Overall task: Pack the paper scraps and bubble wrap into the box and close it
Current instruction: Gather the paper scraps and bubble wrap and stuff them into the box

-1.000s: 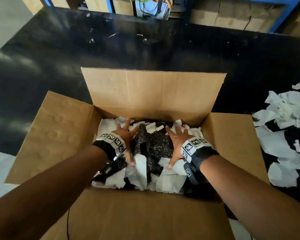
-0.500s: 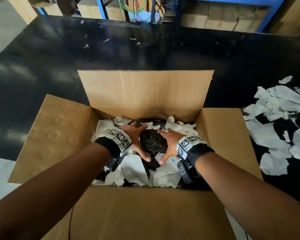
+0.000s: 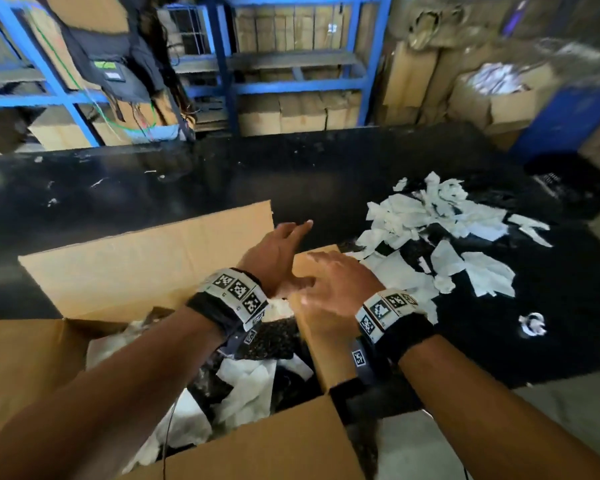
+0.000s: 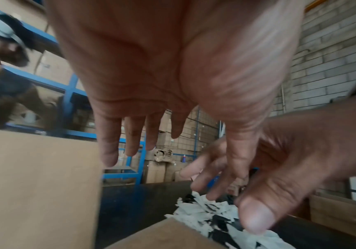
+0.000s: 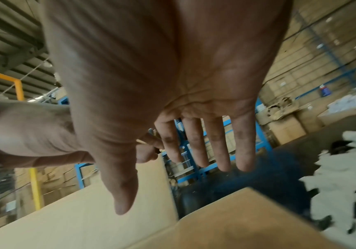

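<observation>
Both hands are released, fingers straight, holding nothing: the left hand [image 3: 278, 251] and right hand [image 3: 333, 289] hover over the cardboard box's [image 3: 125, 261] right flap, perhaps brushing it. Paper scraps [image 3: 243, 382] and dark bubble wrap [image 3: 274, 341] lie inside; more scraps [image 3: 440, 230] litter the bench [image 3: 118, 188] to the right.

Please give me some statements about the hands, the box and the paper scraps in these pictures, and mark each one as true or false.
1. Both hands are empty, the left hand and the right hand. True.
2. The box is closed. False: its flaps stand open.
3. A pile of paper scraps lies on the table, right of the box. True.
4. The box holds nothing. False: paper and dark bubble wrap lie inside.
</observation>
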Demonstrator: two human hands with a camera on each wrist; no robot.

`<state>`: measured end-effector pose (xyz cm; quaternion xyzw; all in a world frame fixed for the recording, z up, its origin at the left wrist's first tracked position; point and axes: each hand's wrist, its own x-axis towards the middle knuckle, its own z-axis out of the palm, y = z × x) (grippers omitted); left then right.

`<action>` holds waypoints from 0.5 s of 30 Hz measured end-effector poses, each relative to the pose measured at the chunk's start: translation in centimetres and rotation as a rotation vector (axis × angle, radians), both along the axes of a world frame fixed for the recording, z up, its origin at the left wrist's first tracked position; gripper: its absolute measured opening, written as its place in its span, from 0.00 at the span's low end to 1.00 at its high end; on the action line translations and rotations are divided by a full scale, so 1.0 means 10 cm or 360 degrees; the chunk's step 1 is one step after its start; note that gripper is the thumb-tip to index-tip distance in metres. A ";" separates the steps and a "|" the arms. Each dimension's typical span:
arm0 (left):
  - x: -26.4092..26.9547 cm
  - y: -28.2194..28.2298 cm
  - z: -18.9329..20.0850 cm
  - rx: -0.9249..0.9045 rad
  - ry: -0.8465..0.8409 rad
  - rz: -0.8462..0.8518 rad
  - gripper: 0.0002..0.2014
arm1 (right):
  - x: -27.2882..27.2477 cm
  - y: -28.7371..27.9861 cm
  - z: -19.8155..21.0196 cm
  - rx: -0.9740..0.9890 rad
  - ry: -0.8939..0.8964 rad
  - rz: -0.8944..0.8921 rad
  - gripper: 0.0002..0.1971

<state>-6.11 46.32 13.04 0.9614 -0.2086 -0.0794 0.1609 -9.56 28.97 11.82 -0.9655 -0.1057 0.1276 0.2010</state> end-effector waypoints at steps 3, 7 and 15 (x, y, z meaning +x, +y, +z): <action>0.11 -0.62 -0.01 -0.0067 0.0030 -0.0076 0.54 | -0.01 -0.60 0.01 0.0114 -0.0080 -0.0244 0.42; 0.38 -1.43 -0.13 -0.0116 0.0134 -0.0078 0.51 | 0.07 -1.49 -0.14 0.0171 -0.0110 -0.0483 0.42; 1.32 -2.93 -0.85 0.0013 0.0389 0.0146 0.54 | 0.83 -3.32 -0.83 0.0201 0.0110 -0.0763 0.48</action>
